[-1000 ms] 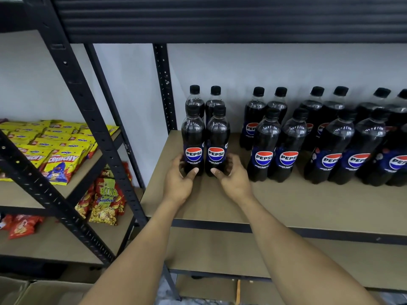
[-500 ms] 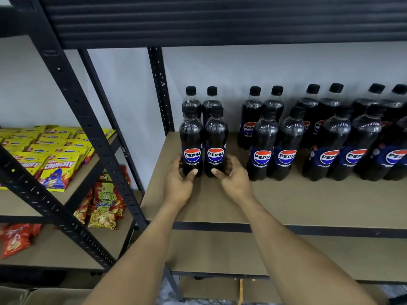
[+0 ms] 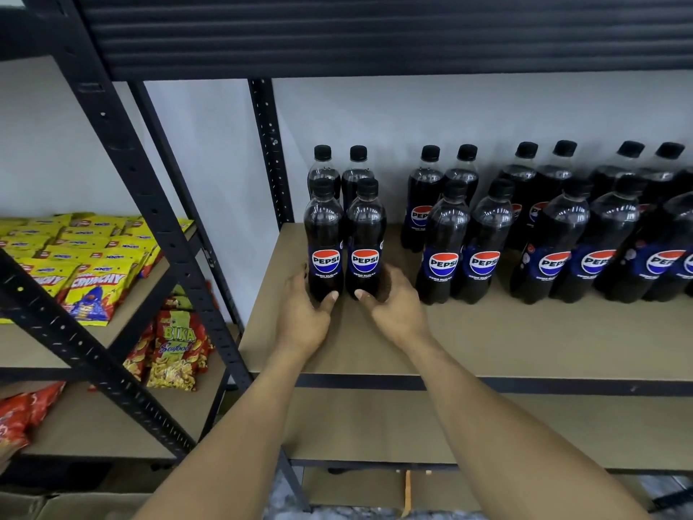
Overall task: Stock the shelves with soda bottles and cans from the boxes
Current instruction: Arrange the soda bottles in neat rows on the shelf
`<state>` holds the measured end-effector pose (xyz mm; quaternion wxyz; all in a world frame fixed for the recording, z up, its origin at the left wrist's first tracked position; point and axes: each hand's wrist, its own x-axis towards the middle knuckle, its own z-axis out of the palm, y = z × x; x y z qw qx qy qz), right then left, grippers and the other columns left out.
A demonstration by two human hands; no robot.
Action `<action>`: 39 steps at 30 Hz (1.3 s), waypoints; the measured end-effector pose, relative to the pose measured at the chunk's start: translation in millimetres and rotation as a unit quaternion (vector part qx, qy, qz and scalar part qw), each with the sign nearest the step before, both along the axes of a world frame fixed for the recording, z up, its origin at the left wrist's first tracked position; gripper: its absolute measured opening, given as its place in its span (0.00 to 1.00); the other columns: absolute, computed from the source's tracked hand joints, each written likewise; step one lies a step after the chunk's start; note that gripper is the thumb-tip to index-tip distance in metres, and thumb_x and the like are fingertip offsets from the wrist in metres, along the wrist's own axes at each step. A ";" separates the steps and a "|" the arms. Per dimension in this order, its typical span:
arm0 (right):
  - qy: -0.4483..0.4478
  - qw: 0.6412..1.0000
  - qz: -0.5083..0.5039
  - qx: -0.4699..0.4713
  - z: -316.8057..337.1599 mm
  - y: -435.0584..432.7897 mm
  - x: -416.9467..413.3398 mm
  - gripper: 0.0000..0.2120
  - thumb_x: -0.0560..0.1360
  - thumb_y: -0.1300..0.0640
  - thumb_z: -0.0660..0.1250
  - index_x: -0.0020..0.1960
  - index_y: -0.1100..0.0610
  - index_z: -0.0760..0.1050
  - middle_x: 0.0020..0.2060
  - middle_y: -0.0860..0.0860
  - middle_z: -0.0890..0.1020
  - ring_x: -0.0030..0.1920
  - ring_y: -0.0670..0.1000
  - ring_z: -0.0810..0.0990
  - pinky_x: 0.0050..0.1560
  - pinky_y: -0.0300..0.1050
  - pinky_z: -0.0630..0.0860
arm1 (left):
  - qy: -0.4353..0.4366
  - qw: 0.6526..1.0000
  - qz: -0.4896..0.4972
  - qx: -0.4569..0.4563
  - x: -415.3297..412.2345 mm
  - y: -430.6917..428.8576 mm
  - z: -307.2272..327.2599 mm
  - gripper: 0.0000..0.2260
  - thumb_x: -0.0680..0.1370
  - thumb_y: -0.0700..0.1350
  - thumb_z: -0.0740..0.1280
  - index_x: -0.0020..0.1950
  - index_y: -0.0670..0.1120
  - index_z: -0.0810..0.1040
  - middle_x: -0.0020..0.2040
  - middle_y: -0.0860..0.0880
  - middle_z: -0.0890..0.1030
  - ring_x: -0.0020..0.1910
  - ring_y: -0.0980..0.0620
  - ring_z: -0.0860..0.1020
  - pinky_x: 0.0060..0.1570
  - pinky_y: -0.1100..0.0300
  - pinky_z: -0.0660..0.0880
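Now, two front bottles point(image 3: 325, 238) upright, fingers point(image 3: 332, 296) around their bases.

black bottles point(image 3: 325, 242), tan shelf point(image 3: 525, 332), yellow packets point(image 3: 93, 283)

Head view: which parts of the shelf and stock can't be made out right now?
All in the head view:
- Back-row pair: labels hidden by the left front bottle and right front bottle.
- Left hand and right hand: fingers of each grip hidden behind those bottles.
- Rightmost bottles: cut off by the right edge; count unclear.
- Boxes: cut off by the bottom edge; contents unseen.
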<state>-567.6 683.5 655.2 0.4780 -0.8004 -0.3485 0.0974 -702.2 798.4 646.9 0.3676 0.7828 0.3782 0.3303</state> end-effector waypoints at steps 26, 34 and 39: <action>-0.238 0.931 0.078 -0.265 -2.1 -183.5 -23.2 0.31 0.81 0.36 0.57 0.79 0.49 0.63 0.79 0.51 0.63 0.79 0.52 0.56 0.80 0.52 0.51 | 0.311 0.926 -0.065 0.201 -58.3 -118.2 -14.9 0.27 0.79 0.68 0.51 0.75 0.60 0.66 0.78 0.55 0.64 0.80 0.44 0.53 0.76 0.36 0.49; -0.165 0.942 0.118 -0.267 -33.2 -290.8 -16.6 0.32 0.80 0.38 0.60 0.80 0.48 0.58 0.76 0.51 0.66 0.74 0.55 0.66 0.71 0.55 0.66 | 0.288 0.939 -0.120 0.147 -40.2 -244.6 -34.1 0.28 0.79 0.65 0.57 0.77 0.56 0.67 0.82 0.51 0.55 0.79 0.44 0.57 0.76 0.40 0.57; -0.084 0.923 0.130 -0.352 -83.1 -342.3 1.4 0.33 0.80 0.38 0.61 0.80 0.48 0.55 0.76 0.53 0.64 0.73 0.58 0.66 0.70 0.55 0.68 | 0.347 0.911 -0.203 0.094 -16.6 -291.2 -72.1 0.29 0.80 0.64 0.60 0.78 0.55 0.63 0.80 0.51 0.60 0.77 0.47 0.61 0.74 0.49 0.59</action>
